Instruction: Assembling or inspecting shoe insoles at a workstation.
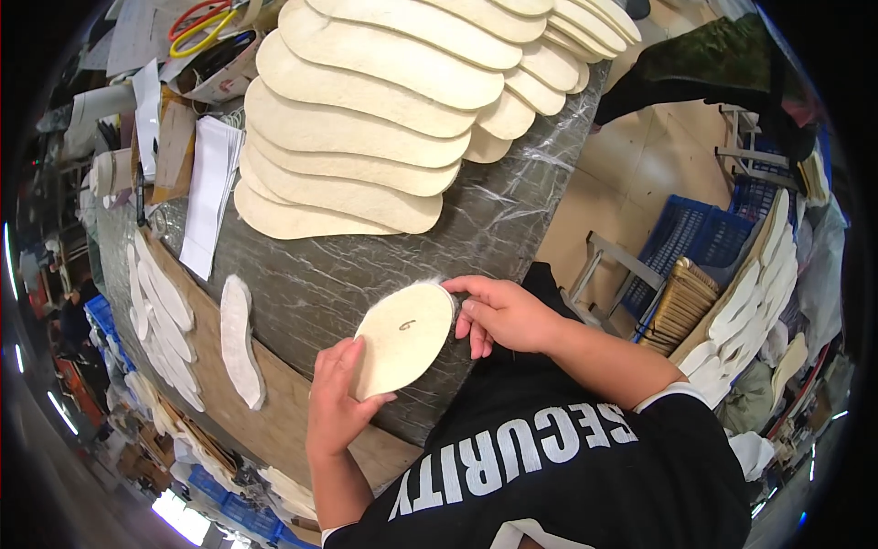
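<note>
At centre frame: one cream insole (403,338), likely light, thin and bendy, gripped by its edges; left hand (335,403) clasps the heel, right hand (501,314) pinches the toe. Upper frame: overlapping insole rows (384,119) on a wrapped table (494,229).

Insole (402,337), centre frame: its lower left edge is covered by the left hand (334,403), its upper right tip by fingers of the right hand (503,316). A small mark on its face is too small to read.

Rows of cream insoles (366,128), top of frame: each overlaps the next, so only strips show; the topmost run past the upper edge.

Scissors (197,23), upper left: cut off by the frame edge.

Left rim: shelves and goods too blurred and bent to tell.
</note>
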